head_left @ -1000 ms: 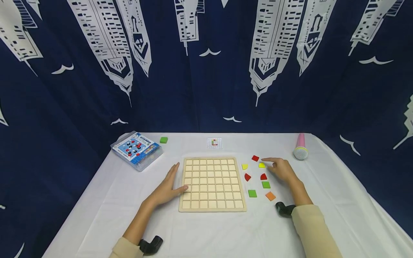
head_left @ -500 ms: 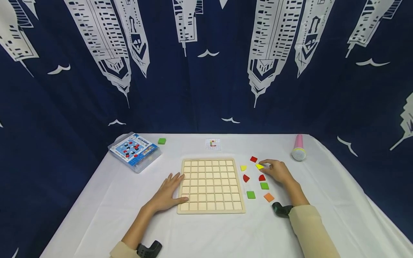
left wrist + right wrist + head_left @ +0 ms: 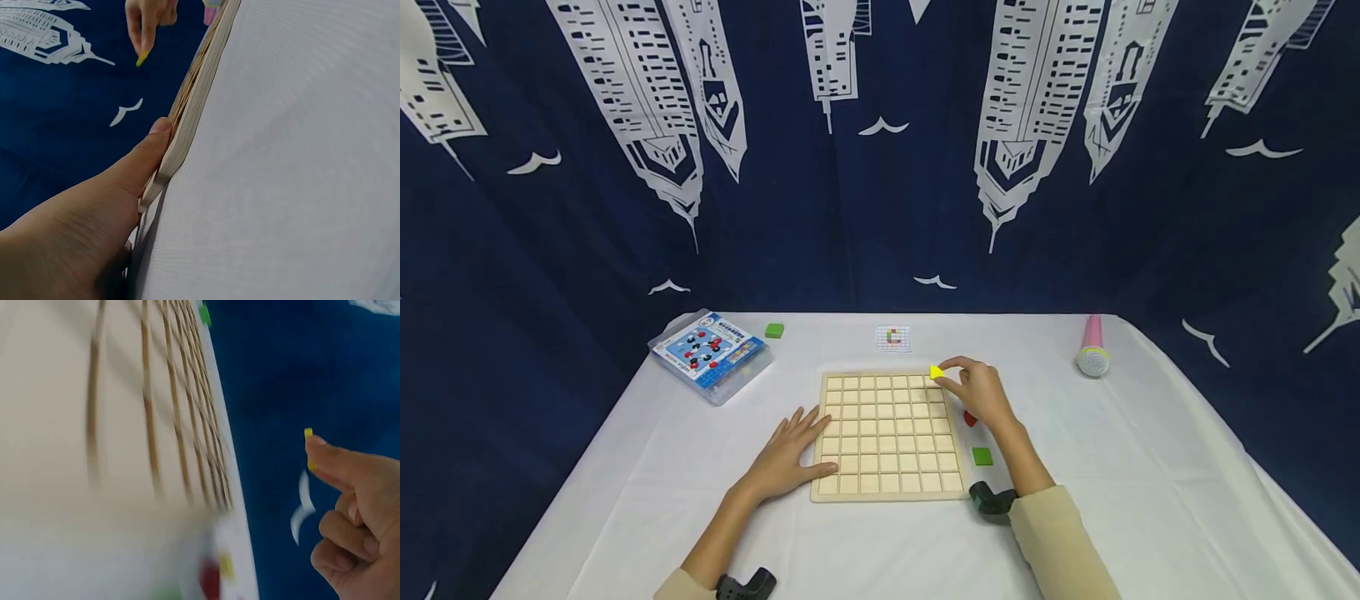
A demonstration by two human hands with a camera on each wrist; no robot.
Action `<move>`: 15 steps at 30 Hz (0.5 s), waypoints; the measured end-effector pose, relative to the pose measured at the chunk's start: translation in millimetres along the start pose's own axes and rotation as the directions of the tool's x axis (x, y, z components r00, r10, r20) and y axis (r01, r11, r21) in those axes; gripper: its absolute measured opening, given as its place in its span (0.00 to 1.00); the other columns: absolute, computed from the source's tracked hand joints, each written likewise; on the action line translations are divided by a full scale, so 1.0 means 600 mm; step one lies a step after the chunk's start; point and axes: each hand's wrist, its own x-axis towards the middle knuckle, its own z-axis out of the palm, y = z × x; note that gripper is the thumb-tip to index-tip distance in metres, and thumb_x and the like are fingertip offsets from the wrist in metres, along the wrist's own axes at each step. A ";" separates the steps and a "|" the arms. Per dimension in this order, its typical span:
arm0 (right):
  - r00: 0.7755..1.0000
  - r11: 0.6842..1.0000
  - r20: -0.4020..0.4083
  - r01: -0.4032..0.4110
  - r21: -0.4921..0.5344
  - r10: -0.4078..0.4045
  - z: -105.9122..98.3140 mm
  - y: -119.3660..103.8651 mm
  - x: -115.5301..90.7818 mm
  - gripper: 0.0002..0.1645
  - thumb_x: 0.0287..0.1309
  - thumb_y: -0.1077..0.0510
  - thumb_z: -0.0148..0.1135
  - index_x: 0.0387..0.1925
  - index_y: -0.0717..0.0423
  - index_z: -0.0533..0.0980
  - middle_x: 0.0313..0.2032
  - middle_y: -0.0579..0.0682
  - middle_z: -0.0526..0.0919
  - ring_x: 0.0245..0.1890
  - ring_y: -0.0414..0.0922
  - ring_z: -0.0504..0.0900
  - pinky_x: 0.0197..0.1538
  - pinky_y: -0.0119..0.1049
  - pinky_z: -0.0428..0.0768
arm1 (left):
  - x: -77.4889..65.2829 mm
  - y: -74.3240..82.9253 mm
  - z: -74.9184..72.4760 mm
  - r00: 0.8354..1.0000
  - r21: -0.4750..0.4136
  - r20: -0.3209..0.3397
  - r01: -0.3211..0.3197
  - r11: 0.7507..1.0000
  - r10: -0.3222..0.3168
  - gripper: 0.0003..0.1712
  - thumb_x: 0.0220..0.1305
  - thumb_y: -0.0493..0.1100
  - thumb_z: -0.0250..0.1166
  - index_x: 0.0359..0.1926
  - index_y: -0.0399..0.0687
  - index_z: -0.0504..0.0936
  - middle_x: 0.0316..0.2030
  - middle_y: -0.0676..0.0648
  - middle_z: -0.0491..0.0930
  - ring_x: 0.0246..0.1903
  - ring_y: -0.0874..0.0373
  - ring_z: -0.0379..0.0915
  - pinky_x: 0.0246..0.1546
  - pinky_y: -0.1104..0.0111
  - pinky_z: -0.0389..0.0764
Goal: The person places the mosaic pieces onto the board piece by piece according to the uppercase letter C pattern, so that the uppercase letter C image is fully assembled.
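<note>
A light wooden grid board [image 3: 880,425] lies flat on the white table. My left hand [image 3: 786,454] rests at its left edge, fingers spread and thumb on the rim, as the left wrist view [image 3: 94,206] also shows. Raised over the board's far right corner, my right hand [image 3: 985,396] pinches a small yellow tile [image 3: 936,372] between thumb and fingertips; the right wrist view shows this tile [image 3: 308,433] partly covered by the fingers. Right of the board lie a red tile [image 3: 970,418] and a green tile [image 3: 982,457]. My right hand and forearm hide other tiles there.
Behind the board lies a small pattern card [image 3: 893,337]. A plastic case with a blue label [image 3: 709,354] and a green block [image 3: 774,331] are at the back left. A pink toy microphone [image 3: 1092,346] lies at the back right. A dark blue curtain hangs behind.
My right hand has taken hold of the yellow tile from the table, lifted it and carried it left over the board's far right corner. My left hand has spread its fingers along the board's edge.
</note>
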 end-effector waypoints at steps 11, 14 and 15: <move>0.996 0.999 0.093 -0.008 -0.046 0.012 0.097 -0.017 0.007 0.17 0.48 0.50 0.70 0.39 0.53 0.82 0.19 0.47 0.76 0.16 0.41 0.66 0.20 0.32 0.68 | 0.003 -0.002 0.003 1.000 0.015 0.005 0.007 1.000 -0.007 0.50 0.51 0.72 0.58 0.68 0.51 0.60 0.70 0.45 0.50 0.69 0.46 0.36 0.67 0.52 0.39; 0.995 0.999 0.105 0.004 -0.043 0.001 0.106 -0.014 0.005 0.16 0.48 0.50 0.70 0.39 0.51 0.82 0.18 0.47 0.76 0.16 0.41 0.64 0.19 0.33 0.67 | 0.001 -0.003 0.003 1.000 0.019 0.007 0.010 1.000 -0.010 0.50 0.51 0.72 0.58 0.69 0.51 0.60 0.70 0.45 0.50 0.69 0.46 0.36 0.67 0.52 0.38; 0.995 0.999 0.103 0.009 -0.041 -0.005 0.107 -0.015 0.005 0.16 0.48 0.49 0.70 0.38 0.51 0.82 0.19 0.47 0.76 0.15 0.41 0.64 0.19 0.33 0.67 | 0.000 -0.003 0.002 1.000 0.022 0.006 0.010 1.000 -0.010 0.50 0.51 0.72 0.58 0.68 0.51 0.60 0.70 0.45 0.50 0.69 0.46 0.36 0.67 0.52 0.38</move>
